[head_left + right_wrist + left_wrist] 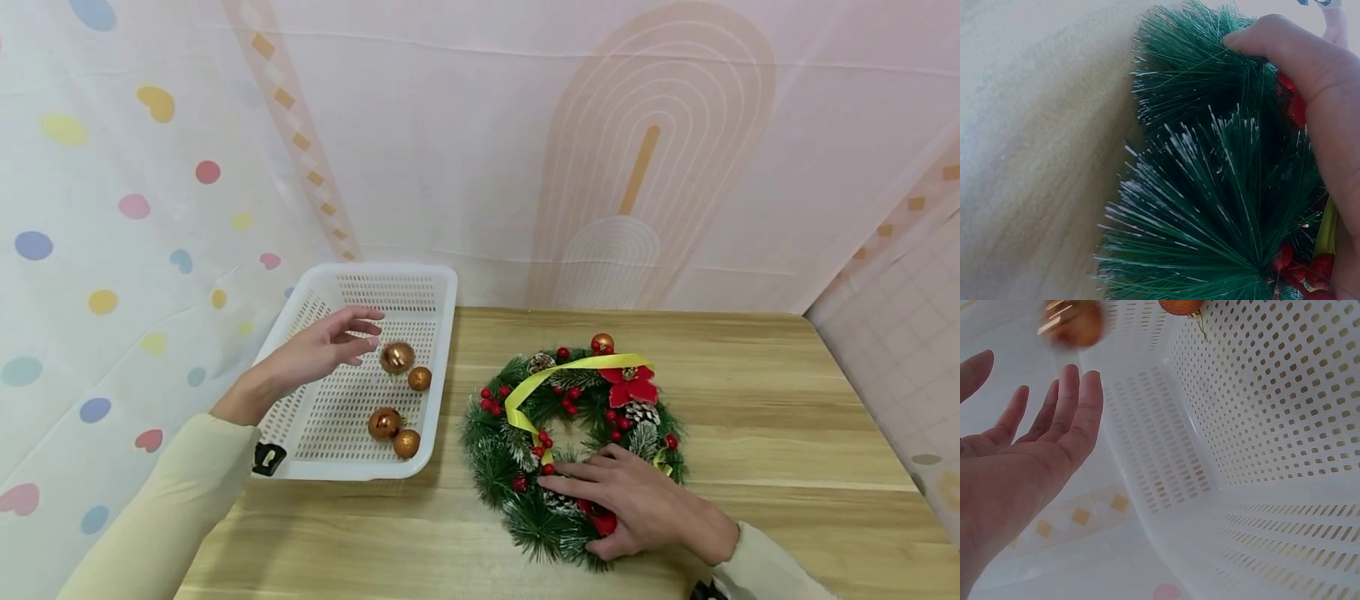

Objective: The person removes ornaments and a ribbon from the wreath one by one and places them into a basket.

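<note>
My left hand [330, 346] hovers over the white plastic basket [444, 358], its fingers apart and holding nothing. Just beyond its fingertips is a shiny copper bauble [397, 357], which looks blurred in the left wrist view [1072, 322]. Several copper baubles are in the basket, among them a glossy one [384, 424] and a textured one [407, 444]. My right hand [637, 500] grips the near side of a green wreath [491, 471], thumb at the outer edge and fingers across the top. Red berries, pinecones, a red flower [628, 385] and yellow ribbon [577, 363] decorate the wreath.
A copper bauble [602, 342] shows at the wreath's far edge. Both basket and wreath are on a wood-grain table [780, 417], basket to the left. Patterned cloth [465, 150] hangs behind the table and along both sides.
</note>
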The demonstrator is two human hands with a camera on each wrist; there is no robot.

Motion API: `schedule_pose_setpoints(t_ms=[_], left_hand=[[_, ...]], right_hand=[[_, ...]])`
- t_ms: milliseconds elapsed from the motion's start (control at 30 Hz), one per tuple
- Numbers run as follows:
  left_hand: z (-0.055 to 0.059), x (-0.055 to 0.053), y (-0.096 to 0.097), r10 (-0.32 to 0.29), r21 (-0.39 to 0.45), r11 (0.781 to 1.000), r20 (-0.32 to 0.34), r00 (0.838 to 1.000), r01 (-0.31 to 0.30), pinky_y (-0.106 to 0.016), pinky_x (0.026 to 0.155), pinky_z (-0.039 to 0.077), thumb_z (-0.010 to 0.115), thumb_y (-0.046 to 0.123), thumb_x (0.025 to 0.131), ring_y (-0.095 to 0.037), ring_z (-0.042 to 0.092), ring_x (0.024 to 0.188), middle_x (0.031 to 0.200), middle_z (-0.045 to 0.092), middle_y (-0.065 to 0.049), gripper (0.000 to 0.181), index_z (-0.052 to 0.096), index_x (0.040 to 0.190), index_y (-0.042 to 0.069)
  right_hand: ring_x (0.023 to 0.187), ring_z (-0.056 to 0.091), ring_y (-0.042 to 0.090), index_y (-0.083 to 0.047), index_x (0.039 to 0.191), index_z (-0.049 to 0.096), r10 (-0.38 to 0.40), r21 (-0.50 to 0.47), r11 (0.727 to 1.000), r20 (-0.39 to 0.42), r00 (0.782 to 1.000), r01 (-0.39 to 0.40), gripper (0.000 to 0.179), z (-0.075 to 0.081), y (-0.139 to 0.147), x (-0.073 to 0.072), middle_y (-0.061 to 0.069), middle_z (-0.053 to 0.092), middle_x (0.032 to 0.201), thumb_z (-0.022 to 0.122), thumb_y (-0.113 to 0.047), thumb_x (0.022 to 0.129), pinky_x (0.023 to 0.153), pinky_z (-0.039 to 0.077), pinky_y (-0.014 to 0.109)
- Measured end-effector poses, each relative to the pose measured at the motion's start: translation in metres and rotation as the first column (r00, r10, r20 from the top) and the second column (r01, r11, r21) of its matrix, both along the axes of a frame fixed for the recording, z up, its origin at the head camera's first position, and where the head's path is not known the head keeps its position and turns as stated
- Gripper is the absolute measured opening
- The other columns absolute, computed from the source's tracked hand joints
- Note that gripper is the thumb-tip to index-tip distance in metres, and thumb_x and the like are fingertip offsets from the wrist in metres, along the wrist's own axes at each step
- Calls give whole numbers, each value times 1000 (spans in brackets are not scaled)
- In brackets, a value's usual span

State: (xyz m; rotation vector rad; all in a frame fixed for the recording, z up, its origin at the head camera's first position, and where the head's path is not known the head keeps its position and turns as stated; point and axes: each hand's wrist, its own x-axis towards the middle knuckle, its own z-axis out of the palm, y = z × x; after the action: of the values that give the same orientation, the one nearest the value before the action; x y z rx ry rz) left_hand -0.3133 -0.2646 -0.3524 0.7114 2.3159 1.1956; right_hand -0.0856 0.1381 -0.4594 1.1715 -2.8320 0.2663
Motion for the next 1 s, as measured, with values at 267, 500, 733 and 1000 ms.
schedule_pose_setpoints(t_ms=[267,500,733,1000], left_hand=[[0,-2,-1,-5,-5,1000,9,1000,5,-41,94,51,57,28,102,-35,54,124,142,48,-21,51,40,146,10],[0,-3,2,-20,-2,1000,19,1000,20,-41,95,51,58,27,101,-37,53,126,142,48,-19,50,41,145,10],[-1,-4,6,-34,6,999,5,999,34,-38,92,52,59,25,101,-35,55,125,139,51,-19,48,43,144,10],[0,-3,23,-73,9,997,-11,997,73,-40,91,52,59,27,101,-33,58,121,138,54,-17,48,46,144,12]], right_hand=[[110,61,19,-32,156,31,-2,5,1000,5,1000,2,95,2,-2,0,-2,54,144,78,-49,75,93,45,45],[114,60,19,-31,156,29,13,16,1000,14,1000,-14,96,5,-1,-1,-3,52,147,78,-50,76,94,45,45],[118,58,21,-22,159,22,-21,6,1000,27,999,21,107,7,0,2,1,48,149,80,-53,74,97,44,46],[136,43,28,-16,160,15,-185,-59,981,10,983,185,122,20,-18,6,10,30,160,73,-73,70,103,36,57]])
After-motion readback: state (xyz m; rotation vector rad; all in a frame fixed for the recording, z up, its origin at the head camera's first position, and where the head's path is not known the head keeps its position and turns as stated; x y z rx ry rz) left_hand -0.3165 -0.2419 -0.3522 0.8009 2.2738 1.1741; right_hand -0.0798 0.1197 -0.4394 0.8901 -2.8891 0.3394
